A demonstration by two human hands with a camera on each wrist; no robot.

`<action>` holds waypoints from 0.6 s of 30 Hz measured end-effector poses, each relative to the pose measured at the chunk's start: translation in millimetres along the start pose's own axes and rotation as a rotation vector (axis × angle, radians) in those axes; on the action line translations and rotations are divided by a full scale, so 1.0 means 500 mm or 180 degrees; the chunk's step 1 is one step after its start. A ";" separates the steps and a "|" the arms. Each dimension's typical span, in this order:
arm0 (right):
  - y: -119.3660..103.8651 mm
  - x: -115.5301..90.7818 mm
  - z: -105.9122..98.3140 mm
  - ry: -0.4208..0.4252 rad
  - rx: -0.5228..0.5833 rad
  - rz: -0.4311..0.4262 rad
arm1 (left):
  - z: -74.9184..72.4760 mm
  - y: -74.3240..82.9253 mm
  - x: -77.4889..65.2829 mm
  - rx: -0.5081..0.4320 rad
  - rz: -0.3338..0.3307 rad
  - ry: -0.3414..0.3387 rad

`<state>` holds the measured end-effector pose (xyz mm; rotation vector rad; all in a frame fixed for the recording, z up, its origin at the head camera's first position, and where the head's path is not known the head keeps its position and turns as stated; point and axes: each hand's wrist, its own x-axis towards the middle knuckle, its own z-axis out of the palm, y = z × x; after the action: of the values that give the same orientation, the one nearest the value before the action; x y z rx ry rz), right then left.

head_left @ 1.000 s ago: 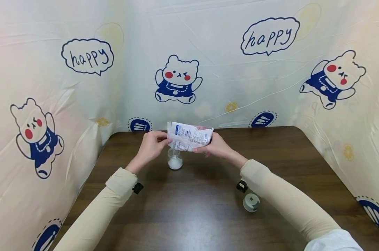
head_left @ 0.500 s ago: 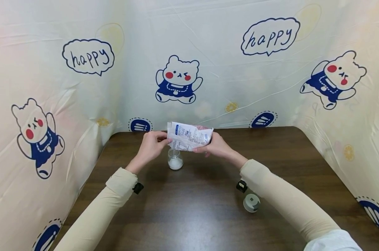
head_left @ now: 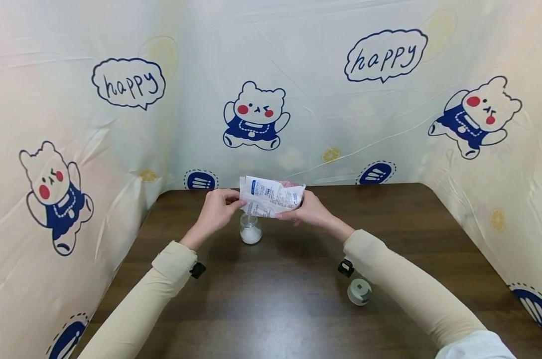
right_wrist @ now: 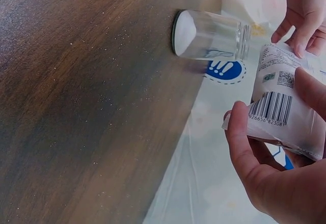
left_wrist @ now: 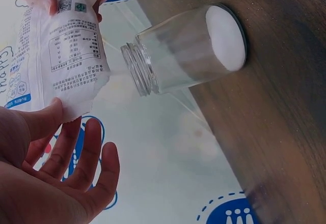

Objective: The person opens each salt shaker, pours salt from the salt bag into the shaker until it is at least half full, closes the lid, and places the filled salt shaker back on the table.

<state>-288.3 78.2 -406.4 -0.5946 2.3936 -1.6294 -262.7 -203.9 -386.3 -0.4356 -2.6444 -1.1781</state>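
A white printed packet [head_left: 273,197] is held tilted over a small open glass jar [head_left: 250,232]. My left hand [head_left: 217,209] pinches the torn end of the packet between thumb and forefinger; its other fingers are spread in the left wrist view. My right hand [head_left: 309,209] grips the fuller end, near the barcode [right_wrist: 271,107]. In the left wrist view a faint stream runs from the packet's torn corner towards the jar mouth [left_wrist: 140,68]. White granules [left_wrist: 225,38] cover the jar's bottom. The packet's inside is hidden.
A round pale lid [head_left: 358,291] lies on the dark wooden table [head_left: 271,299], beside my right forearm. Fine white grains are scattered on the tabletop in the right wrist view. A printed cloth [head_left: 325,109] hangs behind the table and along both sides.
The head view has shifted very slightly. Both hands, the packet and the jar keep their places.
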 end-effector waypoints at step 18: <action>-0.003 0.000 0.000 0.0001 -0.0042 0.0064 | 0.002 -0.003 0.006 0.0039 0.0107 0.0048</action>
<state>-287.9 77.9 -405.1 -0.5705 2.4045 -1.6072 -265.8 -203.2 -387.1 -0.4655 -2.6197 -1.1503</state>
